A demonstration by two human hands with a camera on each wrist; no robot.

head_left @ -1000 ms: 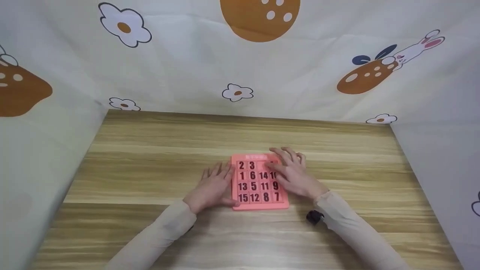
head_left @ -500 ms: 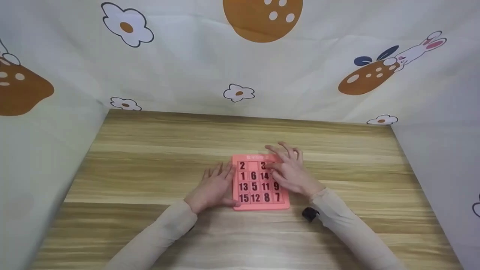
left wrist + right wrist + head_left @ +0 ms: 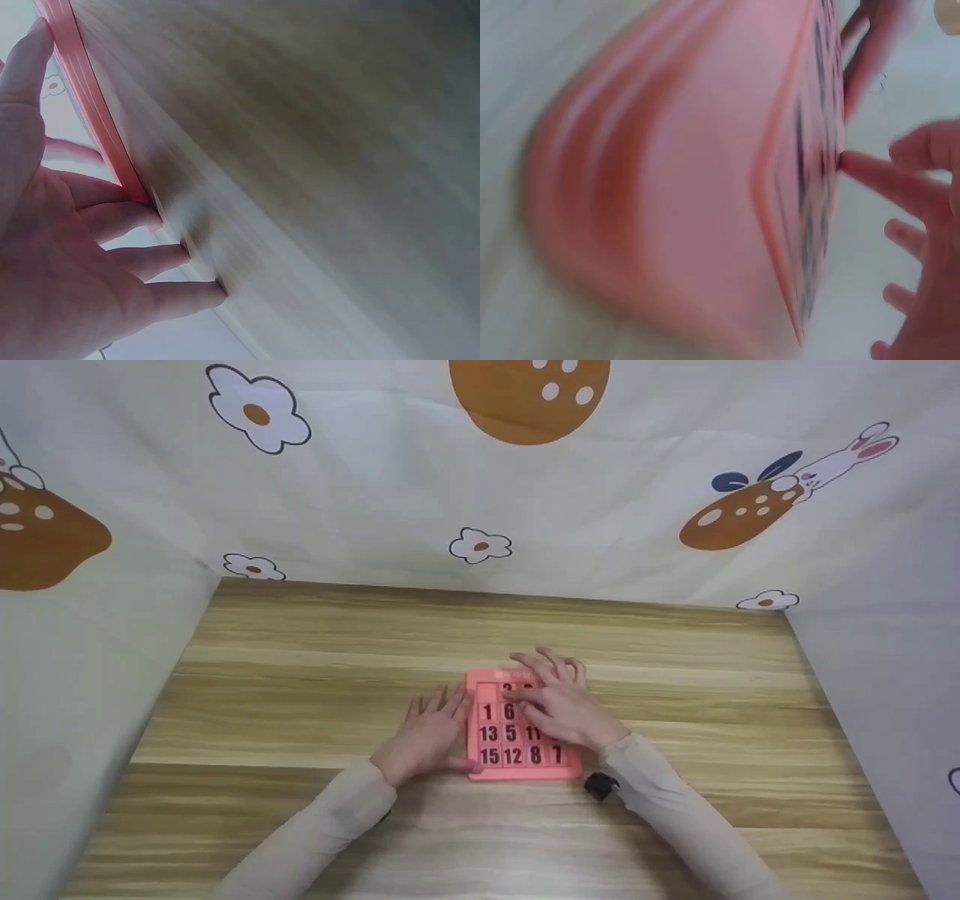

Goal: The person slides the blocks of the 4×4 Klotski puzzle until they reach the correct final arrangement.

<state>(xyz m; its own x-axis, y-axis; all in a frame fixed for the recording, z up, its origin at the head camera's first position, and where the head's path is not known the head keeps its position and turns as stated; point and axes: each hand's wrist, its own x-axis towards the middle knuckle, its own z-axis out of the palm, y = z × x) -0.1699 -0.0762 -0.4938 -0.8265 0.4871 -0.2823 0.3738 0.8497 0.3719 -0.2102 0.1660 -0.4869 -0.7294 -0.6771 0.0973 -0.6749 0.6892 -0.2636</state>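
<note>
A pink number sliding puzzle (image 3: 525, 773) lies flat on the table, its tiles marked with black numerals. My left hand (image 3: 425, 737) rests along its left edge with spread fingers, the thumb at the near left corner. In the left wrist view the thumb and fingertips of the left hand (image 3: 67, 247) touch the pink rim and the tabletop. Over the upper right of the puzzle is my right hand (image 3: 566, 705), its index fingertip on the 2 tile (image 3: 508, 688) in the top row. The top left slot shows bare pink. The right hand hides several tiles on the right.
The wood-grain table (image 3: 337, 637) spreads around the puzzle. A pale cloth (image 3: 375, 472) with flower, carrot and rabbit prints hangs behind and at both sides. A small black object (image 3: 600, 786) sits at the right sleeve's cuff.
The right hand has moved left along the top row. The 3 tile, then the 2 tile, have slid right, so the gap is now at top left. The left hand stays put.
</note>
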